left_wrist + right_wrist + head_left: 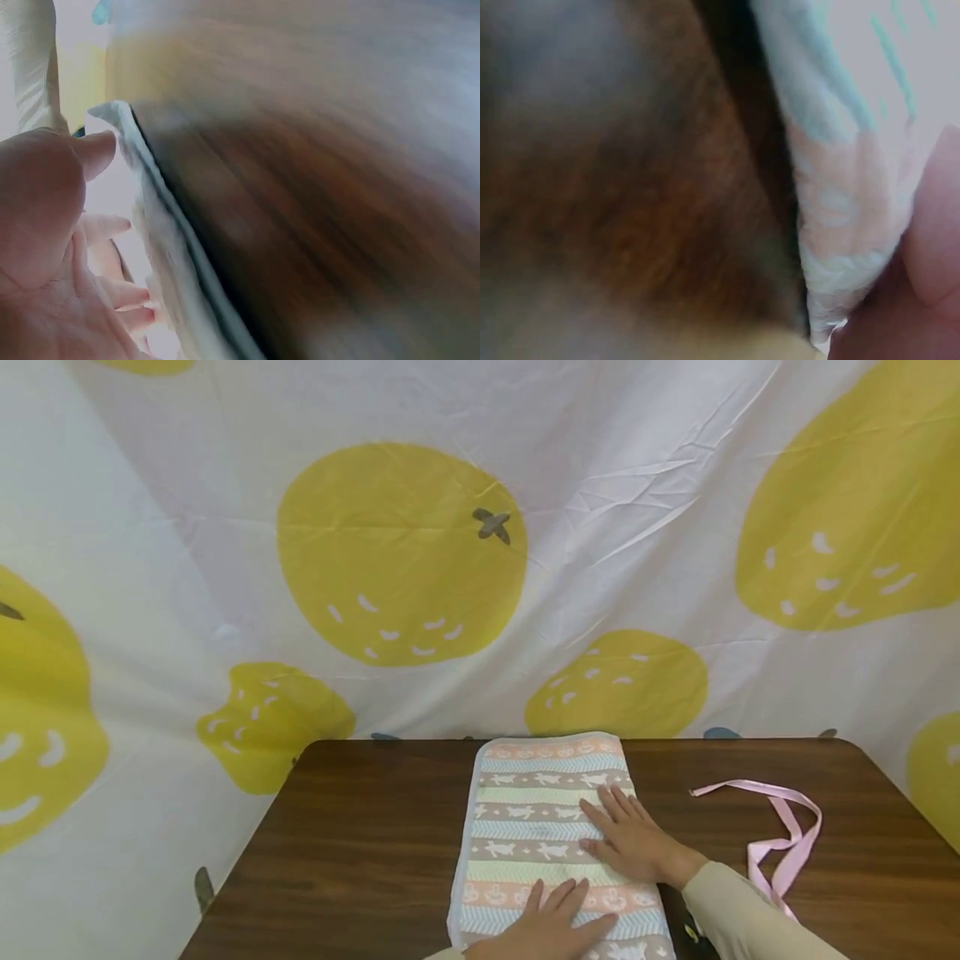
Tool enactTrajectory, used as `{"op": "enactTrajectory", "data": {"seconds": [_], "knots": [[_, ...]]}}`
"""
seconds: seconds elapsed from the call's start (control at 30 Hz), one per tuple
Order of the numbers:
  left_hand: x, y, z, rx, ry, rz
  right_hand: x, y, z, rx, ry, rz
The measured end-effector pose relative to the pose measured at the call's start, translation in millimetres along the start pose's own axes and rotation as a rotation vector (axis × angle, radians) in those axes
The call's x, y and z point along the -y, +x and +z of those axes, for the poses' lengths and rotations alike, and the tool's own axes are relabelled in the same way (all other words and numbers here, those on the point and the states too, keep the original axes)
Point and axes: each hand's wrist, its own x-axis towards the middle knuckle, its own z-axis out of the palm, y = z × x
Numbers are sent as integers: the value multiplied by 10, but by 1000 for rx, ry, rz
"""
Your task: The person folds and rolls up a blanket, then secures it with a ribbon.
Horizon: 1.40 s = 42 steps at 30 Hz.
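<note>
A striped cloth (517,852), folded into a long rectangle, lies on the brown table. It has pastel bands with white animal figures and a pale blue binding along its edge. My right hand (630,839) rests on its right side with the fingers spread. Lower down, nearer to me, my left hand (551,931) lies on the same cloth, fingers straight and spread. In the left wrist view, the bound edge of the cloth (176,217) runs beside the left hand (45,247). The right wrist view shows the cloth (851,172) next to part of the right hand (922,262).
A pink ribbon (795,843) lies in loose loops on the table (360,852), right of the cloth. By the right sleeve (742,910) is a small dark item with a yellow mark (692,932). Behind the table hangs a white curtain (585,552) printed with yellow fruit.
</note>
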Motion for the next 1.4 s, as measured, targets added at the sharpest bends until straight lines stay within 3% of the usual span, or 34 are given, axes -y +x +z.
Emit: {"op": "enactTrajectory", "data": {"seconds": [0.17, 0.33, 0.47, 0.67, 0.83, 0.97, 1.1, 1.23, 1.4], "knots": [[141, -178, -37, -11, -49, -15, 67, -123, -51, -30, 15, -88], [289, -346, -102, -62, -6, 18, 190, -303, -162, 17, -7, -119], [423, -496, -115, -98, -19, 38, 269, -452, -158, -12, -64, -206], [611, -696, -37, -112, -104, 88, 310, -675, -85, -108, -234, -379], [755, -830, 35, -182, -100, 160, 292, -786, -32, -106, -294, -427], [840, -878, 66, -260, -56, 244, 221, -830, 33, -143, -338, -504], [871, -859, 75, -311, 39, 333, 133, -863, 98, -245, -420, -636], [825, -856, 39, -269, 106, 309, 97, -889, 123, -266, -440, -714], [771, -876, -19, -227, 137, 295, 92, -934, 116, -208, -417, -690]]}}
